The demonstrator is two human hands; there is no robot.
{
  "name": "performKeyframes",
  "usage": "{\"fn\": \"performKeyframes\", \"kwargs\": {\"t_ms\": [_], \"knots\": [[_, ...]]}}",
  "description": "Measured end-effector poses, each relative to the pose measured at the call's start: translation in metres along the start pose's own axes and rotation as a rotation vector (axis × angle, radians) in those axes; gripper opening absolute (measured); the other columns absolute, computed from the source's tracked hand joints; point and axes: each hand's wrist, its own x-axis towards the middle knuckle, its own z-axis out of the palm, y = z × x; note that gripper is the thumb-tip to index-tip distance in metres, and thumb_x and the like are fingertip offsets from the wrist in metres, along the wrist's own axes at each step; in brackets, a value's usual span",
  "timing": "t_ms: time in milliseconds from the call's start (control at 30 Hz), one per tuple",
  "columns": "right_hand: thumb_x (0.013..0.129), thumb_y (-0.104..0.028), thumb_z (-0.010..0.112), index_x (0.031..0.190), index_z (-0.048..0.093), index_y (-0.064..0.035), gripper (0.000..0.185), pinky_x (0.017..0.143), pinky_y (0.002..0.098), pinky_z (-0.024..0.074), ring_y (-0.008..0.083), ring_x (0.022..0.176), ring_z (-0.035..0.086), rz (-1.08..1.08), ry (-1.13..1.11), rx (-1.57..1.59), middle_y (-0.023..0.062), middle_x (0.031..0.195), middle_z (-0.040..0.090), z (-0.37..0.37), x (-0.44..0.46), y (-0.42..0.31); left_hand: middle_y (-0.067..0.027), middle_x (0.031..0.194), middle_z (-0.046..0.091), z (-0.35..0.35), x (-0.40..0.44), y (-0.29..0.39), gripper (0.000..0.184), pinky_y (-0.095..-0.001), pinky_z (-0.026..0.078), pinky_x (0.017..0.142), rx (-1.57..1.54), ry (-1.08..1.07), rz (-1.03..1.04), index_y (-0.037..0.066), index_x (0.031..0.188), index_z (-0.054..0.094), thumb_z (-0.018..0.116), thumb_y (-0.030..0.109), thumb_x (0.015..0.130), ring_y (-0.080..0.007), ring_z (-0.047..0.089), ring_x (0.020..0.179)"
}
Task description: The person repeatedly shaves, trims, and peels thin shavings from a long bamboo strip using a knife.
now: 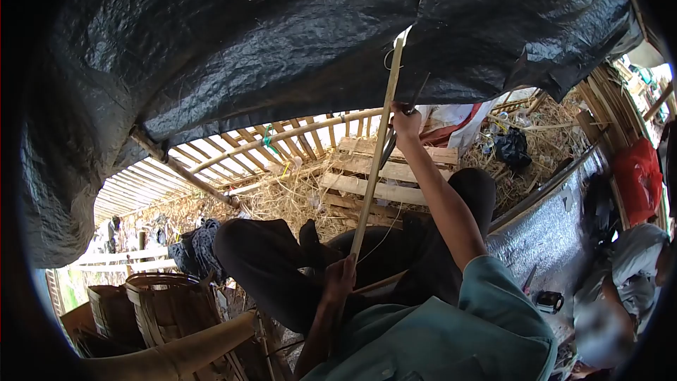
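Note:
A long, pale bamboo strip (376, 162) slants upward from my lap toward the black tarp overhead. My left hand (340, 274) is closed around its lower end, close to my folded legs. Higher up, my right hand (405, 125) grips a dark knife (387, 152) whose blade lies along the side of the strip. A thin dark point sticks out above that fist; whether it belongs to the knife is unclear. Fine curled slivers (386, 241) hang beside the strip near its top and lower part.
Black tarp (282, 35) hangs low overhead. Wooden slats (374, 189) lie on straw before my legs, with a bamboo fence (211, 159) behind. Woven baskets (166, 303) stand at left. At right are a red plastic bag (637, 178), a tape measure (549, 301) and another person (620, 289).

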Motion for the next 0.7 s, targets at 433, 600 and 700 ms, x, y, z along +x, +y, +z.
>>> {"fn": "performKeyframes", "kwargs": {"t_ms": [433, 600, 700], "knots": [[0.087, -0.013, 0.063, 0.080, 0.062, -0.0037, 0.012, 0.039, 0.0254, 0.0387, 0.0084, 0.045, 0.046, -0.039, 0.000, 0.012, -0.0006, 0.059, 0.051, -0.005, -0.007, -0.008, 0.0020, 0.047, 0.043, 0.002, -0.002, 0.001, 0.052, -0.0256, 0.032, 0.039, -0.028, 0.019, -0.026, 0.005, 0.062, 0.050, 0.042, 0.044, 0.096, -0.0060, 0.044, 0.042], [0.085, -0.013, 0.064, 0.086, 0.064, -0.0037, 0.010, 0.039, 0.0252, 0.0369, 0.0079, 0.043, 0.044, -0.010, 0.002, 0.058, -0.0020, 0.057, 0.048, -0.009, -0.009, -0.007, 0.0005, 0.044, 0.043, 0.005, 0.000, -0.001, 0.058, -0.0260, 0.034, 0.039, 0.000, 0.040, 0.000, 0.008, 0.056, 0.049, 0.038, 0.047, 0.096, -0.0081, 0.045, 0.040], [0.086, -0.014, 0.063, 0.085, 0.064, -0.0034, 0.010, 0.038, 0.0251, 0.0370, 0.0079, 0.043, 0.044, 0.001, -0.002, 0.073, -0.0020, 0.056, 0.047, -0.012, -0.008, -0.005, 0.0009, 0.044, 0.043, 0.003, -0.003, 0.004, 0.057, -0.0259, 0.033, 0.038, 0.016, 0.037, 0.009, 0.008, 0.056, 0.049, 0.038, 0.046, 0.096, -0.0078, 0.045, 0.040]]}}
